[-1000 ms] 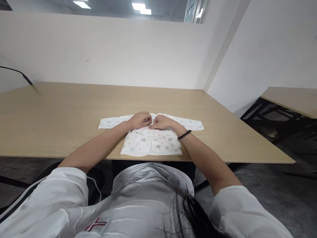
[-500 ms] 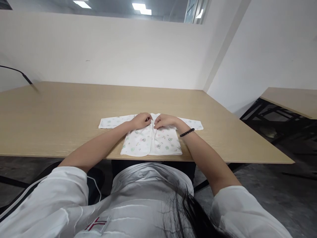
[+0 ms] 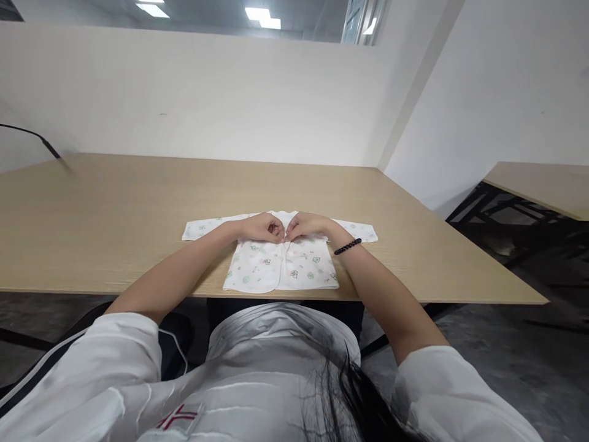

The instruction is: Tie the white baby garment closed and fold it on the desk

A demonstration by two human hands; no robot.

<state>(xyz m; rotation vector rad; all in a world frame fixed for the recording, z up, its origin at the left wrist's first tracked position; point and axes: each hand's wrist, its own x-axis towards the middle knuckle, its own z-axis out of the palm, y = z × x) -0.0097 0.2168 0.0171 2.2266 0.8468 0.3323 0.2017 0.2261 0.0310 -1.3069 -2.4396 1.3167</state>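
Both left hand (image 3: pixel 264 228) and right hand (image 3: pixel 305 225) pinch the printed shirt (image 3: pixel 280 267) beneath them at its front opening.

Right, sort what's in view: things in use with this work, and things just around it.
In use:
- white printed garment, spread out
- left hand and right hand, fingers at its front edges
- table under it

Just around:
- black bracelet, worn
- thin black rod, far left
- second table, right
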